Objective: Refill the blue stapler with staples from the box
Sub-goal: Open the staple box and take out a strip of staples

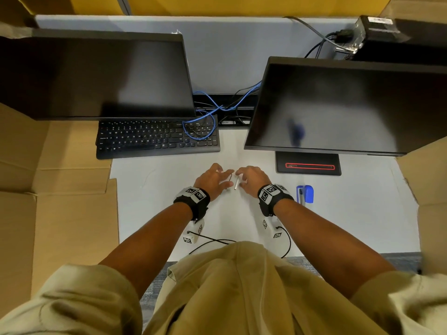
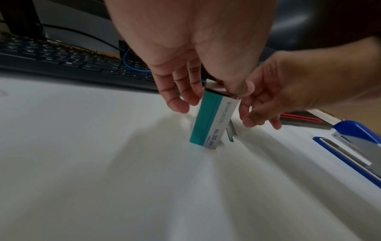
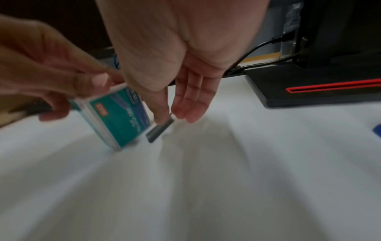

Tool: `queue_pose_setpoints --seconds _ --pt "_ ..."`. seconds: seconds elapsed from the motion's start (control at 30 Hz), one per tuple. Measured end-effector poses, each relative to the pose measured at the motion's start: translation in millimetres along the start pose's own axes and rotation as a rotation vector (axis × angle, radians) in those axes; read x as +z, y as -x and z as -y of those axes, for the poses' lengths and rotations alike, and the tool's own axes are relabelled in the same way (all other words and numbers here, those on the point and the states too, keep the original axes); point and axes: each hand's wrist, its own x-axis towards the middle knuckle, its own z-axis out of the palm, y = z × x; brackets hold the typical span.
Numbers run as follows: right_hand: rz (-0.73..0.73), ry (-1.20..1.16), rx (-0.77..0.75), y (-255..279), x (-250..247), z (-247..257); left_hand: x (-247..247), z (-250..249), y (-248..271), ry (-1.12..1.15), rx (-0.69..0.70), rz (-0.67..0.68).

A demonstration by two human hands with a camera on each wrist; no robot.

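Hands at worktop (image 1: 154,194): left hand (image 2: 185,53) fingers pinch the staple box (image 2: 210,120) upright; right hand (image 3: 181,65) fingers pinch a staple strip (image 3: 159,130). Best lifted level, unbent, toward the open blue stapler (image 2: 354,146).

Box (image 3: 119,114) lettering blurred; stapler (image 2: 354,153) cut off, perhaps open.

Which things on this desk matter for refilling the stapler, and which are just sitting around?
For the job:
- blue stapler, lying open
- staple box, held by left hand
- strip of staples, pinched by right hand

Just lying about:
- keyboard
- two monitors
- blue cable
- cardboard
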Motion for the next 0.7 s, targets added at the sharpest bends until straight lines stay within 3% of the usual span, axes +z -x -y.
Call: queue_pose_setpoints --seconds 0.1,0.3,0.7 --pt "0.007 0.235 -0.126 0 3 -2 -1 1 -2 -0.011 -0.005 -0.002" --pt "-0.006 0.389 -0.236 -1 8 3 -1 -2 -4 0.003 -0.024 0.003" --pt "-0.016 -0.022 -0.01 22 -18 -30 -1 -6 -9 -0.08 -0.05 -0.004"
